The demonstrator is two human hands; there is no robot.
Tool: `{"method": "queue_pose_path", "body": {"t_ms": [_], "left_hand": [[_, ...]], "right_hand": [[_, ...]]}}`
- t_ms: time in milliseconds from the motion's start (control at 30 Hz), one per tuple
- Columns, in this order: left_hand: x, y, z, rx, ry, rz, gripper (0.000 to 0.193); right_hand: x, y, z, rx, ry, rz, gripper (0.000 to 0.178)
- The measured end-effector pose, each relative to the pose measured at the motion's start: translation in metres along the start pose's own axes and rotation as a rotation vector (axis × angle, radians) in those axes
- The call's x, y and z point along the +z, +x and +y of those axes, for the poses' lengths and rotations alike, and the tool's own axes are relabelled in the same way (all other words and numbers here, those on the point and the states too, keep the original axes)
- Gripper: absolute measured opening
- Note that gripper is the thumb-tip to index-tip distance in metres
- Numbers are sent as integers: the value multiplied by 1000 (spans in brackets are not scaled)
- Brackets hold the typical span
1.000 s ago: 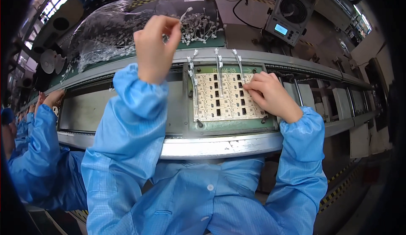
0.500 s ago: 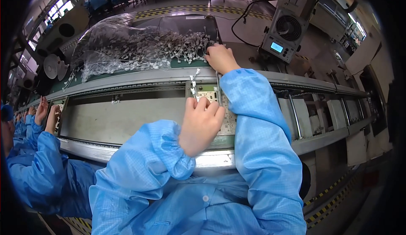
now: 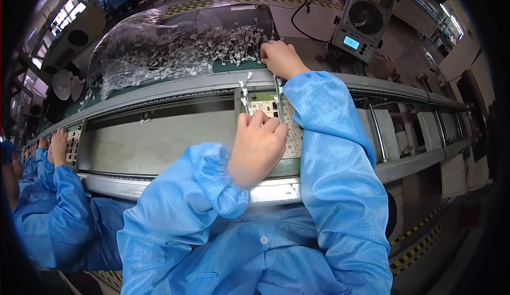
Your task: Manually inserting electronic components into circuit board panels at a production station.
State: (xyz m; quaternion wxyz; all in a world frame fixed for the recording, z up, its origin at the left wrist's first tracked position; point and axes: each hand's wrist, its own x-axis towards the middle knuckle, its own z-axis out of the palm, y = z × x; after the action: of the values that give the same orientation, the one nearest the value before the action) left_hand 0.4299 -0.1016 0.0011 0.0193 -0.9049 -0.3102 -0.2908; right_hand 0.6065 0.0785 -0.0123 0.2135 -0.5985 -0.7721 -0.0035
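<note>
Left hand (image 3: 258, 145) near and low, back upward, fingers curled narrow, tips tucked from sight; right hand (image 3: 284, 60) farther out, fingers bent close together. Cannot tell of anything gripped in either.

Across the width, a conveyor (image 3: 133, 186); beyond its far edge a tabletop (image 3: 228, 67), green along its near edge, bearing a heap of white cables (image 3: 239, 43), partly under a clear plastic sheet (image 3: 130, 35). Right hand just beside the heap's right end, so nearer to it than the left. Within the conveyor, a green carrier (image 3: 288, 166); on it a pale board (image 3: 293, 141), left half under the left hand, right part mostly behind the right forearm (image 3: 340, 157). On the board, two laid cables (image 3: 245, 101) in view, long axes from the carrier's far edge toward its near edge, white plugs (image 3: 249, 75) out past the far edge.

Against a second ago: a swap of places, left hand down from the heap to the board, right hand out from the board's right edge to the heap; third laid cable now out of view.
</note>
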Motion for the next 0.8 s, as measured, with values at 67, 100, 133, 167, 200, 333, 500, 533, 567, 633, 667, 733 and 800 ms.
{"method": "queue_pose_path", "body": {"t_ms": [67,100,133,167,200,333,500,533,567,633,667,733,800], "left_hand": [[4,0,1,2,4,-32,10],[4,0,-1,-15,-17,-45,8],[5,-1,-1,-37,-41,-58,7],[4,-1,-1,-58,-46,-56,5],[3,0,-2,-61,-36,-50,5],[12,4,-10,-26,-50,-25,6],[15,7,-4,-12,-49,-40,6],[16,7,-3,-6,-45,-45,7],[17,7,-3,0,-41,-49,7],[14,10,-2,-15,-85,-81,8],[12,12,-2,-27,-131,-112,9],[5,10,0,4,-78,-131,12],[2,4,0,28,-21,-148,14]], "right_hand": [[1,-1,0,-19,-62,22,16],[1,0,1,-13,-67,-8,16],[2,-1,-1,-8,-71,-43,16],[2,-2,-1,-9,-57,-67,17],[3,-1,-3,-1,-59,-72,17],[6,7,1,-22,-90,-57,11],[14,9,5,68,-35,-77,12],[11,9,5,66,-33,-78,12],[7,11,6,108,14,-137,13],[3,11,9,154,60,-197,15],[1,10,12,189,100,-214,16],[-2,10,10,221,143,-233,17],[-6,11,-1,242,174,-242,16]]}}
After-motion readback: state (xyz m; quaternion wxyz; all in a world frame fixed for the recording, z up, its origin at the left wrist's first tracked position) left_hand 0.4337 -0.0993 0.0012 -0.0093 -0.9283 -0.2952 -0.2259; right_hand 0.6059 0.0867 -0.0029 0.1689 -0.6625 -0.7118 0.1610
